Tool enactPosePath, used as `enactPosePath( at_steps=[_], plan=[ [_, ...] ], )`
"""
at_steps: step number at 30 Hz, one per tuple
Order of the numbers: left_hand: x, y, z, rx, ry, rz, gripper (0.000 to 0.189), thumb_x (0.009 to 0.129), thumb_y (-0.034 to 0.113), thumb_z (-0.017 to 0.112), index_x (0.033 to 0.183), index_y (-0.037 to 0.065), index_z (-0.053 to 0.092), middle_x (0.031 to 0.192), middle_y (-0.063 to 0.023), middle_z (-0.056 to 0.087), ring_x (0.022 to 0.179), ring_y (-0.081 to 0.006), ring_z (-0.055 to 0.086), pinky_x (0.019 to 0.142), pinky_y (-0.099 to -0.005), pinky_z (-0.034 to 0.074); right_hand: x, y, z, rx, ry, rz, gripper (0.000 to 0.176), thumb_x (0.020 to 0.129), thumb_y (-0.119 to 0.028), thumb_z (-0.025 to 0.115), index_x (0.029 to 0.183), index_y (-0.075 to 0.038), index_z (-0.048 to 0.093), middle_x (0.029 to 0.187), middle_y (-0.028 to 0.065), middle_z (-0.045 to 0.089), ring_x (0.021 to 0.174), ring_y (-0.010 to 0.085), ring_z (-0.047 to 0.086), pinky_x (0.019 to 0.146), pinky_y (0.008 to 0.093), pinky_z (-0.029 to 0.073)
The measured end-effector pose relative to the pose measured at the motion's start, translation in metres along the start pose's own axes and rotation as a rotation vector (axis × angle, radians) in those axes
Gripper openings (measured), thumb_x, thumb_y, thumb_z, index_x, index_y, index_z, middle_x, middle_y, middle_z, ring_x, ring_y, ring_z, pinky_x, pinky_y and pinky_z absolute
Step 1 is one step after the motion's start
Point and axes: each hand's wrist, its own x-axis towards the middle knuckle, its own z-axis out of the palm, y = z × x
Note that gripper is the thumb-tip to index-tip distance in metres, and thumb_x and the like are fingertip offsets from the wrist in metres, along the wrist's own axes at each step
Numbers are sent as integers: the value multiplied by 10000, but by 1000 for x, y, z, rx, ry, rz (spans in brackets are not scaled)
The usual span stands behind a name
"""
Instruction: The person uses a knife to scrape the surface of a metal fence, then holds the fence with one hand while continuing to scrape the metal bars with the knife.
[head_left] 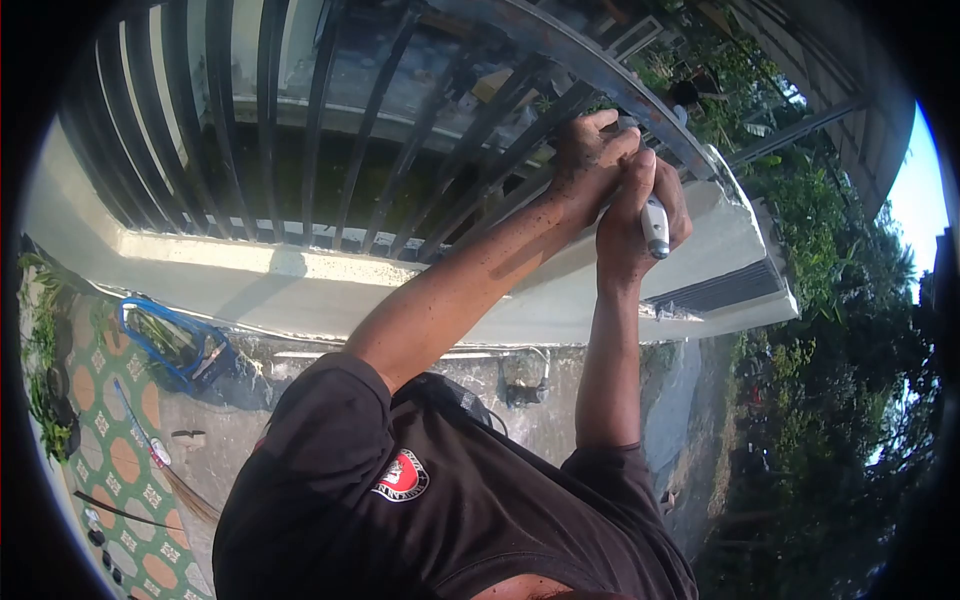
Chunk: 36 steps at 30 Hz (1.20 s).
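My right hand (643, 212) is wrapped round a tool with a white-and-grey handle (656, 228). The handle's rounded end sticks out below the fist, while the working end is hidden by my hands, so its kind does not show. My left hand (590, 158) is right beside it, fingers curled in by the top of the dark metal railing (375, 95). What those fingers grip, if anything, is hidden. Both arms reach up and forward, and dark specks dot the left forearm and hand. The railing's rusty top bar (560, 40) passes just beyond my hands.
A pale concrete ledge (330, 268) runs under the bars. On the ground lie a blue-framed bag (175, 340) and a broom (185, 490) over patterned tiles (115, 455). An outdoor tap or meter (528, 390) is low on the wall. Trees (820, 350) stand at the right.
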Motion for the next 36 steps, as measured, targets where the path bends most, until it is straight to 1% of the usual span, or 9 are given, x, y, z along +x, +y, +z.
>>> enactPosePath(
  at_steps=[2,6,9,15,18,21,25,29,36],
  plan=[
    [1,-11,-2,-81,22,34,287,929,217,625,960,-67,611,741,-19,593,678,-71,504,588,-238,428,-4,2,1,-12,-6,-12,196,950,-97,604,855,51,690,817,152,704,698,204,672,656,311,515],
    [-4,-9,-7,255,65,40,246,916,190,616,894,-55,609,749,-16,600,683,-64,506,585,-242,430,-12,8,-2,-3,-24,88,201,948,-101,602,857,56,690,831,154,708,727,212,680,687,317,519],
    [3,-6,4,4,28,78,244,910,194,628,857,-41,586,726,-7,586,663,-63,484,558,-248,411,-1,7,-3,-13,3,35,215,949,-107,602,841,56,692,836,150,713,743,215,687,698,316,524],
    [0,-14,0,105,12,53,553,916,184,628,1262,-215,465,747,-30,574,687,-62,506,621,-232,443,-4,5,-8,-13,-35,23,208,944,-98,606,830,56,686,816,141,708,697,209,667,664,307,508],
    [0,-5,13,-99,73,56,267,914,172,613,942,-91,575,730,13,549,667,-47,472,592,-224,410,2,6,-8,-48,-19,-31,255,981,-146,569,838,32,683,744,95,676,652,145,608,634,296,477],
    [-12,-21,-4,5,107,82,241,924,176,615,860,-45,541,729,29,535,656,-37,456,582,-216,395,-18,15,-1,-49,-34,-74,246,981,-141,565,848,19,696,748,98,682,644,151,606,628,295,475],
    [5,-13,7,-136,-8,56,271,927,191,635,912,-68,557,735,21,549,676,-32,469,585,-215,399,4,3,-8,-32,-18,8,271,985,-150,561,828,26,695,746,104,687,674,149,637,645,302,493],
    [-6,-26,0,-50,110,93,249,934,157,615,978,-87,581,725,6,551,666,-39,464,576,-224,405,-11,8,-7,-39,-90,20,198,947,-82,597,829,46,691,792,141,700,695,186,665,655,296,507],
    [-3,-24,3,-129,59,79,173,927,146,610,860,-4,558,720,24,535,658,-41,461,566,-235,391,-8,10,-5,-31,-54,55,248,968,-150,586,832,27,694,774,113,695,694,165,648,660,301,497]
  ],
)
